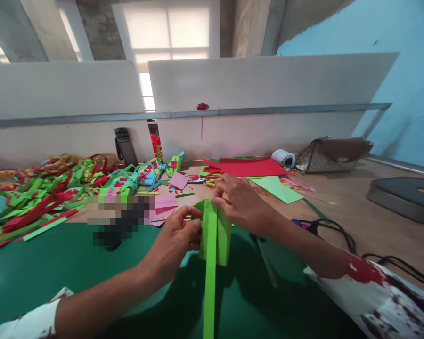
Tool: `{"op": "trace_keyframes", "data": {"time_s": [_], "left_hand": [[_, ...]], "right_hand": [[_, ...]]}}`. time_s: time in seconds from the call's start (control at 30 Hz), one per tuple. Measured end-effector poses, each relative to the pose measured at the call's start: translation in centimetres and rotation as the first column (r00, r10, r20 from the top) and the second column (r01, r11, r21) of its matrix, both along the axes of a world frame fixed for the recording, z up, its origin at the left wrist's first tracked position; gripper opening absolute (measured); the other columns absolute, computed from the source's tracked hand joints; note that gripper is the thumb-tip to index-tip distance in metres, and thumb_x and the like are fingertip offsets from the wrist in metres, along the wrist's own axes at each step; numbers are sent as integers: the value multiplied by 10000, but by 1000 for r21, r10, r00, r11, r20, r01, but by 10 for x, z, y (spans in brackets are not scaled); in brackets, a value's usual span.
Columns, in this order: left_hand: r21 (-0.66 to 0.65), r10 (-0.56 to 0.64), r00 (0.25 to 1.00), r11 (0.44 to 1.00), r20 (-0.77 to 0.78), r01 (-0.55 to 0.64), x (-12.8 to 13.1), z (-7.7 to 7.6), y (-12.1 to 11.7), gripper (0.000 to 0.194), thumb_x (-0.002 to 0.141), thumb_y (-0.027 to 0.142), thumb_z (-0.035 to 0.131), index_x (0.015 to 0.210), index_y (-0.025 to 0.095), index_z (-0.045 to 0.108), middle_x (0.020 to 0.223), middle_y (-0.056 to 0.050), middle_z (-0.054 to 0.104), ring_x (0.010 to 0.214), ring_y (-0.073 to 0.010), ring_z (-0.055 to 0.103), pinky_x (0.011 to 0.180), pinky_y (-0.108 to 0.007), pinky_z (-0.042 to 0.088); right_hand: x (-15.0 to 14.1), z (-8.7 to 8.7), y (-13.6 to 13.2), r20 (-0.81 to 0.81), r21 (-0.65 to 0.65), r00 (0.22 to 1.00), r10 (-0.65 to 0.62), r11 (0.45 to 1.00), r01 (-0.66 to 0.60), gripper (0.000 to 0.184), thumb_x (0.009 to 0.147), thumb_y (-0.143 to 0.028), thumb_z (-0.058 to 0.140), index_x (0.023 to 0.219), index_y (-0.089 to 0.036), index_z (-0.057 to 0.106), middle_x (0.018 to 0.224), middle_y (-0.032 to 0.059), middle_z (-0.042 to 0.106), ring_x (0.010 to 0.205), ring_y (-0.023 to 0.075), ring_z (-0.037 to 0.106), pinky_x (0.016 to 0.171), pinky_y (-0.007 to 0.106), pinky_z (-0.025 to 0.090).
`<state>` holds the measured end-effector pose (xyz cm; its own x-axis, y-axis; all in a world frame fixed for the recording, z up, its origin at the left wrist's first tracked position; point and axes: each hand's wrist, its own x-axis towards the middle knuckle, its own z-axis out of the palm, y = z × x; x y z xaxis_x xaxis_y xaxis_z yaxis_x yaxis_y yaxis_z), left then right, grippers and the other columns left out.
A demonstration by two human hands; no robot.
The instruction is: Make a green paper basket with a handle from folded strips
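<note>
A small light-green paper box [224, 245] is held up over the dark green mat. A long green paper strip [209, 292] lies along its front and hangs down toward me. My left hand [178, 233] pinches the box's left side between thumb and fingers. At the top rim, where the strip meets the box, the thumb and fingertips of my right hand [235, 200] are closed on the strip. The inside of the box is mostly hidden. Below my right forearm, a thin translucent stick [267, 263] rests on the mat.
Finished-looking paper baskets and strips form a colourful heap [56, 193] at left. Red sheets [252, 166] and a pale green sheet [281, 188] lie ahead. A dark bottle [125, 147], a handbag [335, 155] and a black cable [339, 230] are around the work area.
</note>
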<state>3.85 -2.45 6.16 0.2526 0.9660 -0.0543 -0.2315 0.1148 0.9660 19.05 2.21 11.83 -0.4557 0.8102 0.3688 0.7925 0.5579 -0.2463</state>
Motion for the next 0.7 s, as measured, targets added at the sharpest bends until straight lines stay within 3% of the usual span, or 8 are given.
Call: {"op": "trace_keyframes", "data": {"time_s": [0.2, 0.37, 0.53, 0.7], "left_hand": [[-142, 25, 1000, 990, 17, -22, -7, -11, 2, 235, 776, 324, 657, 872, 167, 511, 652, 22, 589, 535, -82, 559, 559, -204, 443], [-211, -9, 1000, 977, 20, 13, -6, -7, 12, 261, 684, 329, 724, 723, 121, 570, 592, 3, 575, 478, -80, 532, 456, -174, 388], [-234, -70, 997, 969, 36, 77, -2, -1, 10, 173, 638, 242, 709, 723, 131, 606, 648, -37, 636, 586, -160, 618, 584, -274, 490], [-292, -98, 995, 951, 32, 103, 1, -2, 4, 157, 598, 205, 702, 698, 143, 597, 609, -20, 614, 561, -165, 614, 581, -289, 499]], "right_hand": [[-10, -2, 10, 7, -73, 1000, 2, 997, -2, 137, 780, -111, 511, 658, -159, 551, 806, 44, 588, 780, 176, 532, 706, 294, 338], [-16, -9, 9, 40, -142, 998, 56, 989, -50, 140, 781, -118, 511, 652, -157, 549, 766, 32, 588, 755, 161, 532, 678, 273, 335], [-17, -14, 11, 38, -134, 998, 53, 990, -47, 122, 793, -133, 499, 681, -159, 540, 795, 38, 586, 785, 175, 519, 729, 309, 321], [-15, -17, 15, 22, -119, 998, 51, 992, -48, 129, 795, -134, 488, 676, -166, 528, 788, 37, 591, 787, 180, 521, 743, 318, 324]]}}
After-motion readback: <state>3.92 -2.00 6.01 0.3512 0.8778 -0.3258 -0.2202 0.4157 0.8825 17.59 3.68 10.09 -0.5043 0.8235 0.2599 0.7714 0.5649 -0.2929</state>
